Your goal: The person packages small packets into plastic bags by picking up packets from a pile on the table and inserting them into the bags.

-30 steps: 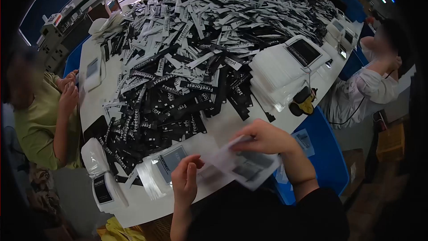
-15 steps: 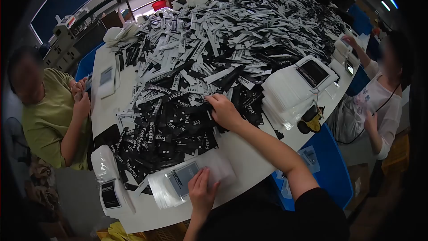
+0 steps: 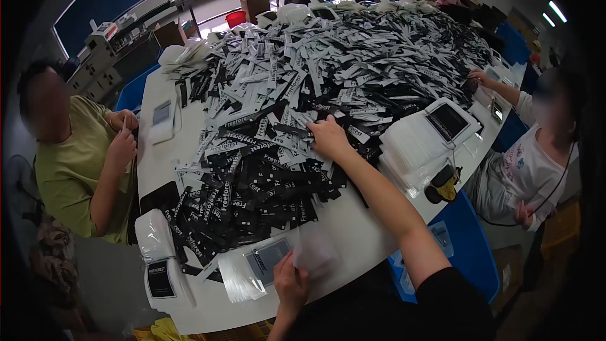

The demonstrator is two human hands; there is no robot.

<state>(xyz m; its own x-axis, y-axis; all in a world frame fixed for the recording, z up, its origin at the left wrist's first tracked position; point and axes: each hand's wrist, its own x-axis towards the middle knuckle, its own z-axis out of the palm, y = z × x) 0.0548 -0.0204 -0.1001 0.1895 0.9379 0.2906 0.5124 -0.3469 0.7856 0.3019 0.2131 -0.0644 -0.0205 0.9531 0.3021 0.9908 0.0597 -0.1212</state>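
Observation:
My left hand (image 3: 291, 283) is closed on the edge of a clear plastic bag (image 3: 314, 252), whose open end is raised off a stack of similar bags with grey printed labels (image 3: 260, 265). Out in the middle of the table, my right hand (image 3: 329, 137) has its fingers bent together on a dark stick packet (image 3: 291, 131) at the near side of a large heap. Black and white stick packets (image 3: 297, 85) printed "Freeforest" make up that heap. Darker packets (image 3: 233, 196) lie between my two hands.
White bag stacks stand at right (image 3: 420, 142) and front left (image 3: 158, 259). A black-and-yellow object (image 3: 444, 184) sits near the right edge, above a blue bin (image 3: 470, 246). Co-workers sit left (image 3: 82, 164) and right (image 3: 530, 164); others are behind.
My right hand has moved farther into the heap, up and slightly right. My left hand has lifted the top bag's end. The whole view has shifted slightly.

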